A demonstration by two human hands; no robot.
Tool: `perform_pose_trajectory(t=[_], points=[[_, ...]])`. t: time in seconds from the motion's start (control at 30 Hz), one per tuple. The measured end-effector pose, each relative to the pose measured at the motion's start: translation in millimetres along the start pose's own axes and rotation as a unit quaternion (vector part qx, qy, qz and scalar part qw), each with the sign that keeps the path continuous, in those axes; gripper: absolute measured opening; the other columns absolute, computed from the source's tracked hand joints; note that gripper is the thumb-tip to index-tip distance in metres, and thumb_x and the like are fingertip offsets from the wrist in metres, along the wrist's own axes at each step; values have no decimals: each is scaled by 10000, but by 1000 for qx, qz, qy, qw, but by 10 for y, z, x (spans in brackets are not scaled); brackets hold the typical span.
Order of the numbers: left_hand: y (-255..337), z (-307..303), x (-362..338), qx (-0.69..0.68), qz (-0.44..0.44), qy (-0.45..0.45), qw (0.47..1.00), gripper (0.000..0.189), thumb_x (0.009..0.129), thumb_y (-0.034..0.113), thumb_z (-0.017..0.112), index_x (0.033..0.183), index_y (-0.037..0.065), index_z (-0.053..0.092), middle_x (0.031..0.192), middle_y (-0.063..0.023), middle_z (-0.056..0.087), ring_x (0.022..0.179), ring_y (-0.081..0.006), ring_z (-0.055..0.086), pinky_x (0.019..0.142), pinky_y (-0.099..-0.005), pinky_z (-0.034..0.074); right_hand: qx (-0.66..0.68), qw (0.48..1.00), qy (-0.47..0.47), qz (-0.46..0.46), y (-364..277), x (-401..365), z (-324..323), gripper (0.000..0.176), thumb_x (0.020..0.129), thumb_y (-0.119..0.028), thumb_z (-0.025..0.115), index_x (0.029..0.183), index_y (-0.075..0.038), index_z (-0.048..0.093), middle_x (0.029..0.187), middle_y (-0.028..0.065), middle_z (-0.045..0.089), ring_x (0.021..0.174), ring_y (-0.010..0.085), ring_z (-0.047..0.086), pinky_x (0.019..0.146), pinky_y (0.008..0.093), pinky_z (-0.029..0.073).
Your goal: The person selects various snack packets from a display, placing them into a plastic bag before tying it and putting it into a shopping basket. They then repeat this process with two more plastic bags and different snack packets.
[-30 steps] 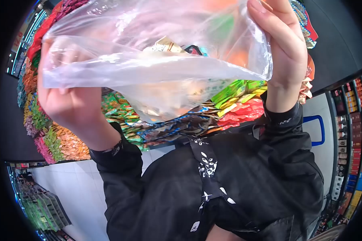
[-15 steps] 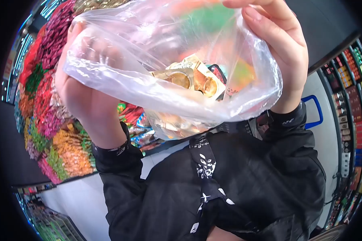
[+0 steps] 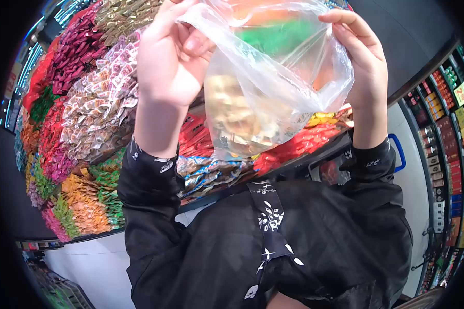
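**A thin bag of sweets held up by its rim over a shop display**

You hold a clear plastic bag point(image 3: 273, 98) up in front of you, with both arms raised. Your left hand point(image 3: 170, 56) is clenched on one side of the bag's rim, with the plastic gathered between thumb and fingers point(image 3: 193, 44). Your right hand point(image 3: 366, 67) grasps the opposite side, its fingers curled over the edge. The bag hangs between the two hands. Its bottom sags with a heap of gold-wrapped pieces point(image 3: 232, 118), though they are blurred through the plastic and I cannot tell what they are. Behind and below the bag is a sloping display of wrapped sweets point(image 3: 93, 113), sorted into bands of red, pink, orange and green. Stocked shelves point(image 3: 456, 149) line the aisle on your right.

The main risk is the grip. All the weight hangs from two pinches on slick film, so if either hand loosens, that side of the rim would likely drop. The contents could then pour out onto the display and be lost among the loose sweets. The plastic looks very thin and is pulled tight between your hands, so drawing them further apart could stretch or tear it at the rim. Tilting the bag towards its open mouth could also let pieces slide out
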State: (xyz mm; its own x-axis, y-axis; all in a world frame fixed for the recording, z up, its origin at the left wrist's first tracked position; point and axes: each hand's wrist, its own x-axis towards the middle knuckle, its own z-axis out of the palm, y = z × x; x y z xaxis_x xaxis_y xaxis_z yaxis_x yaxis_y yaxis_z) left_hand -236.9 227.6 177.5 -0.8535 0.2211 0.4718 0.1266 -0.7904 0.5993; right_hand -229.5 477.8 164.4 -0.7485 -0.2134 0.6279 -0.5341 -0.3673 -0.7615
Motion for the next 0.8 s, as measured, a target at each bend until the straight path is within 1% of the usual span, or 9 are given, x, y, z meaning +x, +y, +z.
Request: perform_pose_trajectory(t=[0.03, 0.07, 0.13, 0.33, 0.47, 0.63, 0.67, 0.7, 0.8], points=[[-67, 6, 60, -3, 1, -20, 1000, 135, 948, 81, 434, 1024, 17, 525, 664, 14, 499, 453, -41, 367, 414, -168, 320, -11, 1000, 4, 9, -25, 1, -48, 199, 920, -50, 462, 1041, 8, 609, 1007, 47, 628, 907, 81, 577, 812, 213, 441], [-146, -17, 123, -26, 8, -106, 994, 146, 918, 84, 475, 1045, 38, 530, 892, -64, 612, 576, -57, 461, 498, -174, 356, -21, 1000, 5, 13, -43, 20, -120, 208, 914, -35, 453, 1038, 17, 610, 1021, 57, 633, 946, 96, 577, 849, 231, 437], [-290, 117, 225, 15, 19, -12, 1000, 59, 908, 108, 517, 949, 65, 517, 803, -37, 595, 512, -46, 413, 464, -185, 331, -38, 999, 6, 14, -82, 78, -251, 215, 905, -12, 436, 1016, 35, 613, 1049, 75, 637, 1021, 134, 570, 927, 268, 414], [-732, 195, 701, 35, 34, 40, 998, 42, 903, 118, 540, 926, 90, 519, 770, -9, 571, 509, -45, 411, 440, -195, 316, -94, 994, -9, 48, -71, 262, -795, 206, 908, -21, 447, 962, 5, 643, 838, -37, 578, 695, 15, 450, 633, 176, 356], [-1069, -41, 923, 66, 58, 70, 994, 43, 897, 114, 521, 936, 96, 515, 755, -13, 566, 518, -58, 441, 448, -194, 330, -110, 993, -41, 31, 147, 417, -1120, 213, 892, -5, 451, 921, -9, 662, 795, -36, 564, 680, 15, 443, 619, 172, 342], [-1396, -553, 815, 169, -32, 230, 958, 299, 862, 116, 535, 1148, 96, 449, 758, -26, 549, 560, -87, 466, 517, -205, 360, -194, 947, -210, 149, 720, 469, -1403, 243, 891, -3, 440, 1015, -37, 647, 796, -11, 586, 675, 57, 518, 622, 212, 439], [-1379, -572, 742, 199, -38, 241, 949, 346, 861, 113, 538, 1188, 96, 428, 757, -22, 541, 560, -84, 459, 516, -206, 353, -187, 925, -240, 227, 823, 457, -1495, 231, 886, -45, 479, 1058, -49, 633, 777, 16, 593, 661, 70, 541, 617, 240, 453], [-1357, -583, 655, 227, -46, 252, 940, 393, 859, 110, 541, 1228, 97, 406, 756, -18, 534, 561, -80, 452, 515, -207, 345, -258, 898, -317, 164, 898, 506, -1593, 237, 883, -86, 507, 1088, -43, 616, 774, 65, 611, 676, 98, 591, 638, 283, 483], [-1241, -610, 510, 233, -34, 258, 937, 463, 832, 49, 513, 1278, 80, 393, 675, -2, 479, 518, -62, 408, 465, -210, 300, -285, 869, -381, 135, 958, 529, -1722, 262, 887, -104, 509, 1123, -41, 603, 874, 125, 666, 762, 173, 658, 691, 313, 506]])
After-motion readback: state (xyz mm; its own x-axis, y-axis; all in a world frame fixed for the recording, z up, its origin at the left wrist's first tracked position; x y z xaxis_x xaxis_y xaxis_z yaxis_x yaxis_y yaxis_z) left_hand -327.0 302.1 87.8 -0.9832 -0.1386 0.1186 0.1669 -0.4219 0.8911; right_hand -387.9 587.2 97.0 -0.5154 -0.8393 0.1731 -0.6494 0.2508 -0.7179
